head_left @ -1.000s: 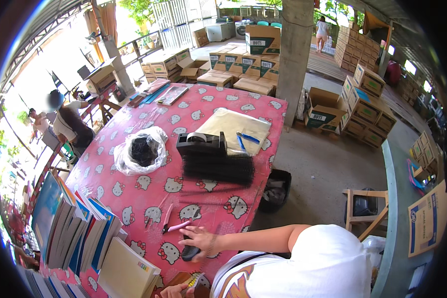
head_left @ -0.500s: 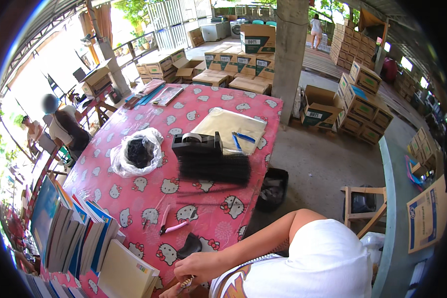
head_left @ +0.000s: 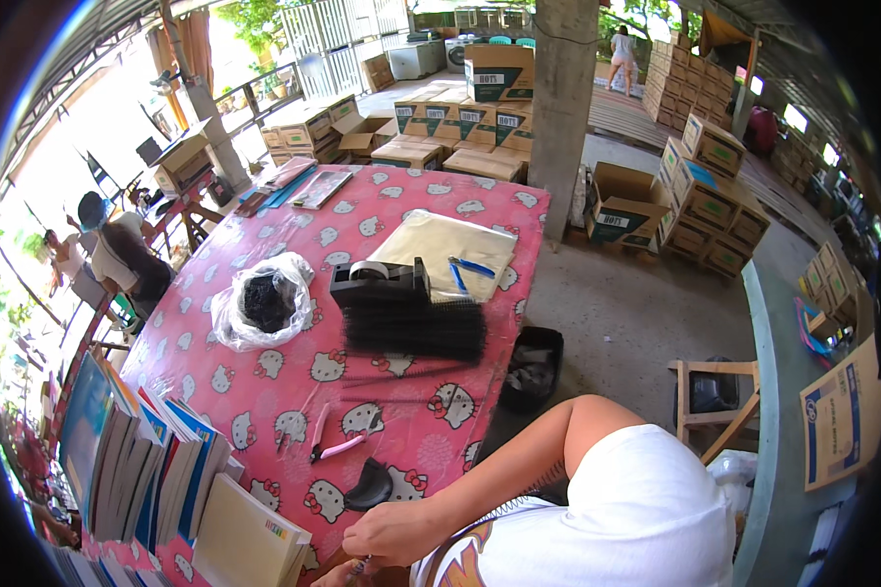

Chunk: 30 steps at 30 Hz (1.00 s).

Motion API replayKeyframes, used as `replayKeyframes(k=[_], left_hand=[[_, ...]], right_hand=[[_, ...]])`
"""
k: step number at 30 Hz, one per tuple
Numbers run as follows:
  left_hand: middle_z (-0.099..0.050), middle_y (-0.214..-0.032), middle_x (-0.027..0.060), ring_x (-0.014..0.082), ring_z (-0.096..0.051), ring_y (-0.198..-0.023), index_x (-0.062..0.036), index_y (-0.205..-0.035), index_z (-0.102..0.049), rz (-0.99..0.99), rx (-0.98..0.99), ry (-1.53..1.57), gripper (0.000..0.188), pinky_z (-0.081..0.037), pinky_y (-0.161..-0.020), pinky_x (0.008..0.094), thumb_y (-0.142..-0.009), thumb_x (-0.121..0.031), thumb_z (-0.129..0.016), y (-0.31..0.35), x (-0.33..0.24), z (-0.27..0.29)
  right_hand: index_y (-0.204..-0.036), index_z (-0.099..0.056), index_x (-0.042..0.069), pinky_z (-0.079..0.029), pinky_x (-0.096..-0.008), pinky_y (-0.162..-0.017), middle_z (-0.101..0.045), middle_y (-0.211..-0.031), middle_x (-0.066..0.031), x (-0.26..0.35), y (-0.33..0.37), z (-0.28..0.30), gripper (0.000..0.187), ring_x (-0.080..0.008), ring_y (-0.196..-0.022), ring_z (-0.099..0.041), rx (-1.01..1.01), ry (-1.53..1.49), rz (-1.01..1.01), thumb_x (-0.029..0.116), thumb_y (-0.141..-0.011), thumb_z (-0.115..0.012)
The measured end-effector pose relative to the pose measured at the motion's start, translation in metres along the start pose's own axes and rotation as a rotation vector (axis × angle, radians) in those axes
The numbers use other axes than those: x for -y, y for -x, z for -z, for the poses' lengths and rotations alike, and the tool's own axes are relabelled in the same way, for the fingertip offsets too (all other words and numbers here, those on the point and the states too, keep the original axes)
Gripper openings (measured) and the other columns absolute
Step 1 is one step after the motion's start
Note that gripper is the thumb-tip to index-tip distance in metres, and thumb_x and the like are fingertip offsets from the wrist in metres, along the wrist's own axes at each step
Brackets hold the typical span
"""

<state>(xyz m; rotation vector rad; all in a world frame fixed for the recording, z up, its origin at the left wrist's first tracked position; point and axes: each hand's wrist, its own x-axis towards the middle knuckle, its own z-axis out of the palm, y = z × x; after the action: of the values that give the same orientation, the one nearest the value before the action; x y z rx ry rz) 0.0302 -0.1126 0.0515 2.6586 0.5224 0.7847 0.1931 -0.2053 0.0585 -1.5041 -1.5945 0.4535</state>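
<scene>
Low in the view, my right hand (head_left: 390, 533) is closed, its fingers curled around something I cannot make out. My left hand (head_left: 339, 575) shows only in part at the lower edge, just below the right one, its fingers mostly hidden. A small dark thing (head_left: 364, 564) peeks out between the two hands. Beneath my right forearm runs a black spiral coil (head_left: 527, 497); its end towards the hand is hidden. A black curved piece (head_left: 370, 485) lies on the table beside my right hand. Pink-handled pliers (head_left: 339, 445) rest a little farther off.
The pink patterned table (head_left: 215, 377) bears stacked books (head_left: 132, 450), a cream-covered book (head_left: 250, 533), a bag of black bits (head_left: 264, 303), a tape dispenser (head_left: 380, 282), a pile of black coils (head_left: 416, 331) and blue-handled cutters (head_left: 465, 274). A black bin (head_left: 533, 367) stands at its right edge.
The whole view has shifted slightly. My right hand has turned a little, its fingers still curled, and less of the small thing between my hands shows. Things on the table lie as before.
</scene>
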Motion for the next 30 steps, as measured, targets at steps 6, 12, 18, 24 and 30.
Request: replayKeyframes(k=[6,12,18,24,30], left_hand=[[-0.063,-0.087,0.0082,0.0274,-0.058,-0.086,-0.0094,-0.088,-0.063,-0.068,0.033,0.089,0.016,-0.042,-0.082,0.0388,-0.09,-0.022,-0.054,-0.004,-0.001,0.014],[-0.064,-0.085,0.0023,0.0236,-0.058,-0.088,-0.0142,-0.086,-0.062,-0.036,-0.024,-0.014,0.017,-0.033,-0.085,0.0389,-0.072,-0.021,-0.07,-0.01,-0.001,0.012],[-0.063,-0.086,-0.0056,0.0133,-0.057,-0.089,-0.0181,-0.09,-0.061,-0.047,0.039,0.076,0.021,-0.033,-0.078,0.0354,-0.072,-0.023,-0.071,0.002,0.017,0.015],[-0.061,-0.089,-0.0075,0.0115,-0.057,-0.089,-0.0195,-0.092,-0.061,-0.039,0.055,0.078,0.02,-0.032,-0.08,0.0377,-0.074,-0.024,-0.069,0.001,0.012,0.019],[-0.063,-0.086,-0.0067,0.0132,-0.057,-0.088,-0.0186,-0.089,-0.062,-0.005,0.004,-0.021,0.016,-0.017,-0.098,0.0497,-0.076,-0.027,-0.068,0.005,0.011,0.009]], right_hand=[[-0.086,-0.058,-0.002,-0.046,-0.0376,-0.061,-0.06,-0.072,-0.0144,-0.031,-0.014,-0.003,0.032,-0.0249,-0.067,-0.061,0.558,-0.412,-0.229,0.029,-0.09,-0.055],[-0.104,-0.06,0.007,-0.044,-0.042,-0.082,-0.06,-0.106,-0.0153,-0.113,-0.001,0.001,0.04,-0.0307,-0.101,-0.056,0.099,0.181,-0.101,0.036,-0.078,-0.067],[-0.133,-0.039,0.017,-0.026,-0.0548,-0.102,-0.028,-0.142,-0.0162,-0.143,0.025,-0.044,0.08,-0.0411,-0.132,-0.022,0.334,0.65,-0.221,0.043,-0.066,-0.075],[-0.128,-0.046,0.02,-0.022,-0.0601,-0.103,-0.033,-0.142,-0.0124,-0.154,0.025,-0.054,0.069,-0.0428,-0.132,-0.021,0.186,0.616,-0.22,0.036,-0.067,-0.075],[-0.13,-0.047,0.024,-0.022,-0.0586,-0.103,-0.034,-0.142,-0.011,-0.14,0.016,-0.035,0.065,-0.0434,-0.132,-0.02,0.31,0.777,-0.227,0.043,-0.072,-0.07]])
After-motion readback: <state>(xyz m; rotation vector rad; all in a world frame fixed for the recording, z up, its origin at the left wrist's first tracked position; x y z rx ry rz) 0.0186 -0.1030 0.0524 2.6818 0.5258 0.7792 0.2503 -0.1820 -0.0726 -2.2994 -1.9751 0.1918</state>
